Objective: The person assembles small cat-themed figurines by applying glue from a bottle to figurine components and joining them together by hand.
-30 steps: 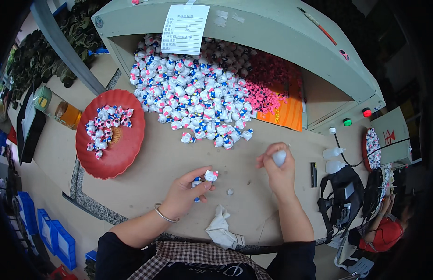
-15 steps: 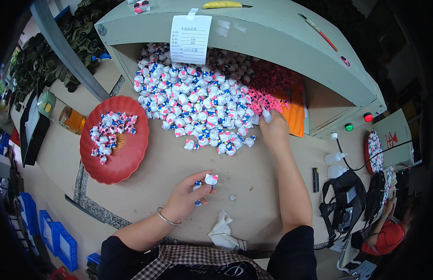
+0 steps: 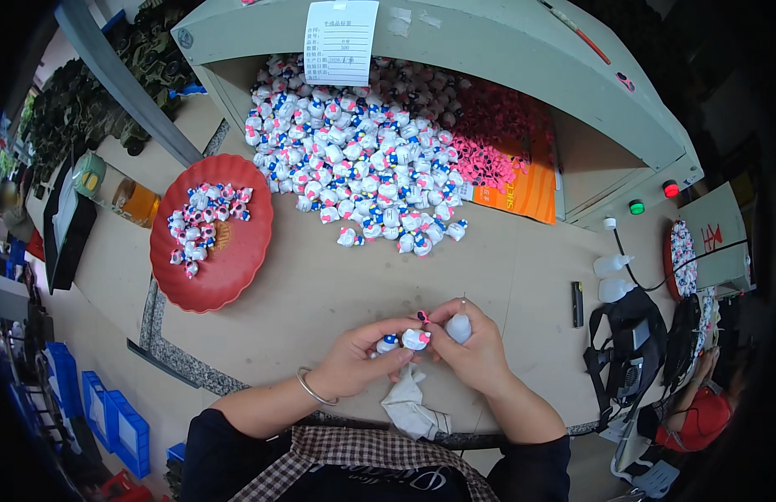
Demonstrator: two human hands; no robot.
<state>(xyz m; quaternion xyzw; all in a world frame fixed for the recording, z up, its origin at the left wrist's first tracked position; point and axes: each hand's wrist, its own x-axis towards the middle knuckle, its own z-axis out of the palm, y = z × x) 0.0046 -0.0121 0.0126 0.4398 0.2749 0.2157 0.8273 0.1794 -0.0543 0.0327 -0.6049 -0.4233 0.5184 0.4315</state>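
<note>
My left hand (image 3: 354, 360) is closed round a small white cat figurine (image 3: 416, 339) with a pink bow, its head between thumb and fingers. A second, blue-and-white figurine (image 3: 387, 342) is tucked in the same hand. In my right hand (image 3: 480, 356) is a small white needle-tip bottle (image 3: 459, 328), its thin tip pointing up. At that hand's fingertips, just above the figurine's head, shows a tiny pink-and-black glasses-shaped piece (image 3: 423, 318). Beyond my hands lies a big heap of cat figurines (image 3: 354, 159), with a pile of pink pieces (image 3: 488, 163) at its right.
A red scalloped dish (image 3: 212, 289) with several figurines stands left. A grey metal housing (image 3: 455, 42) arches over the heap. White cloth (image 3: 413, 406) lies below my hands. At right are two small bottles (image 3: 612, 278), a black strapped device (image 3: 626, 351) and a person in red (image 3: 698, 418).
My right hand has come back from the pink pile to beside my left hand, with a pink-and-black piece now at its fingertips. The view has shifted slightly.
</note>
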